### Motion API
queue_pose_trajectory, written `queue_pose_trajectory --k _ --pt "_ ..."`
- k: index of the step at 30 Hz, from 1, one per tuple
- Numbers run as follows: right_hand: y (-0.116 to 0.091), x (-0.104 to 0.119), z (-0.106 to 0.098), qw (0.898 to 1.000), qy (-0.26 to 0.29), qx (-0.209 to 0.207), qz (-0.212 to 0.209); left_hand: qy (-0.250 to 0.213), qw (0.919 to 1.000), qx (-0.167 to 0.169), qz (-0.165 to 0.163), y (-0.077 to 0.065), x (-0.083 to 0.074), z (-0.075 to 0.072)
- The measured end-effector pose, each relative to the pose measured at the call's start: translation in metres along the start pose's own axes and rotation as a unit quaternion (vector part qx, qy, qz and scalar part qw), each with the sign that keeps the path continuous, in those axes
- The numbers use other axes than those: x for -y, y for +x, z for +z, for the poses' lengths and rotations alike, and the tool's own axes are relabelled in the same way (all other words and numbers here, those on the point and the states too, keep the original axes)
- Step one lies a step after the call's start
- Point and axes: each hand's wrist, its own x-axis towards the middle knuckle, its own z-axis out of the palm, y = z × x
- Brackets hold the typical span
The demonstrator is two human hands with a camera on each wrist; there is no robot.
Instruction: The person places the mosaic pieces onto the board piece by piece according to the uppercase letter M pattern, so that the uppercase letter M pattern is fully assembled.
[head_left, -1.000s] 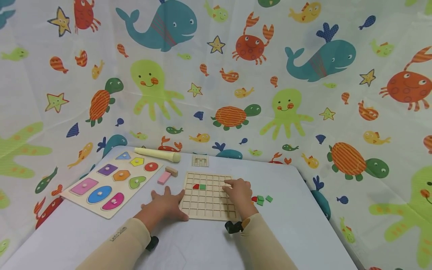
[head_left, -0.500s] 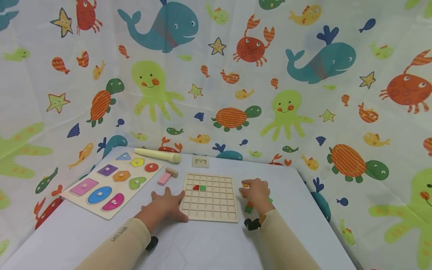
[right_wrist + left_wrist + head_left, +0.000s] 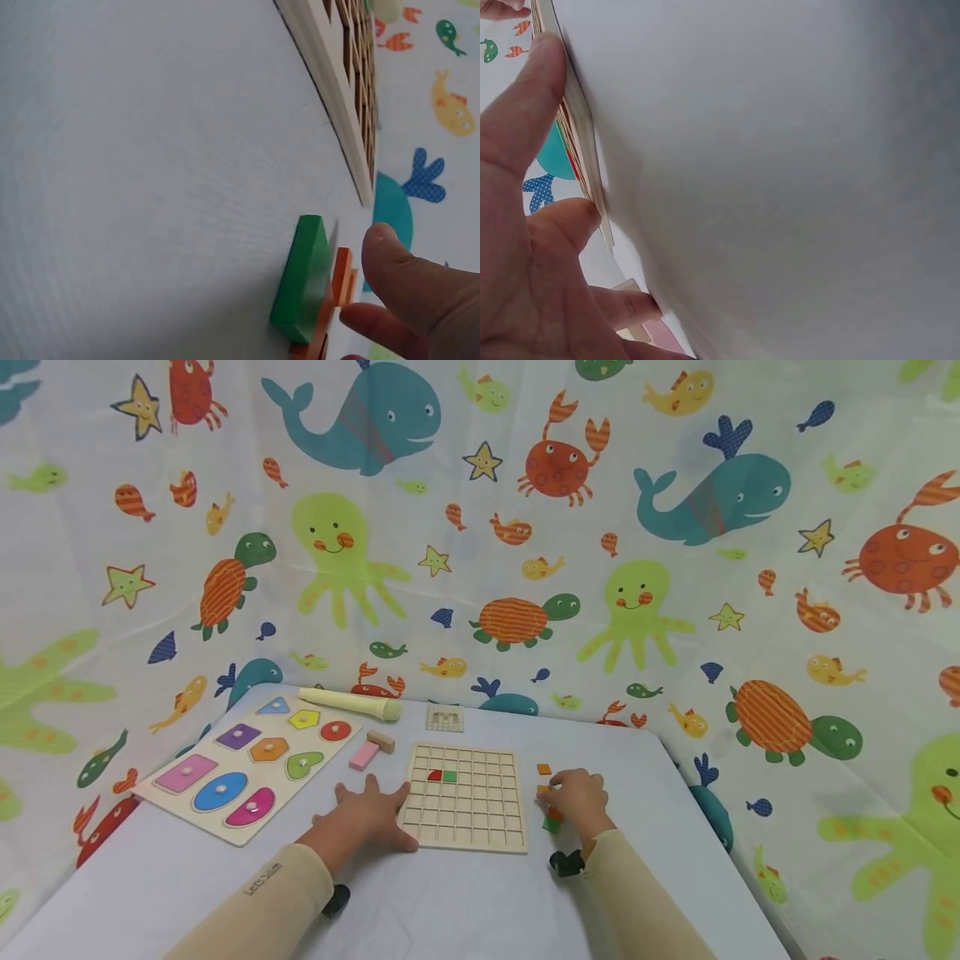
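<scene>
Table [image 3: 450,910] bears a grid board [image 3: 468,817], the left hand [image 3: 367,818] touching its left edge, fingers spread wide; the right hand [image 3: 577,796], thumb and index apart with no grip visible, is among loose tiles [image 3: 551,825] just right of the board. Choosing a tile seems the step; the next move probably calls for a light pinch on the orange tile [image 3: 542,789] nearest the fingertips
</scene>
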Motion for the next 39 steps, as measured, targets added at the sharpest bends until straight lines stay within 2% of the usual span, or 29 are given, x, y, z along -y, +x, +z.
queue_pose_trajectory --k 8,23,39 --pt "0.002 0.003 0.005 1.0 0.001 0.0 0.012 -0.007 1.0 0.005 -0.001 0.002 0.002 0.001" --pt "0.001 0.012 0.008 0.998 -0.052 -0.019 -0.009 -0.009 0.9999 0.005 -0.001 0.0 0.0 0.0" --pt "0.001 0.014 0.009 0.999 -0.041 -0.012 -0.005 -0.008 1.0 0.004 0.002 -0.001 0.003 0.0"
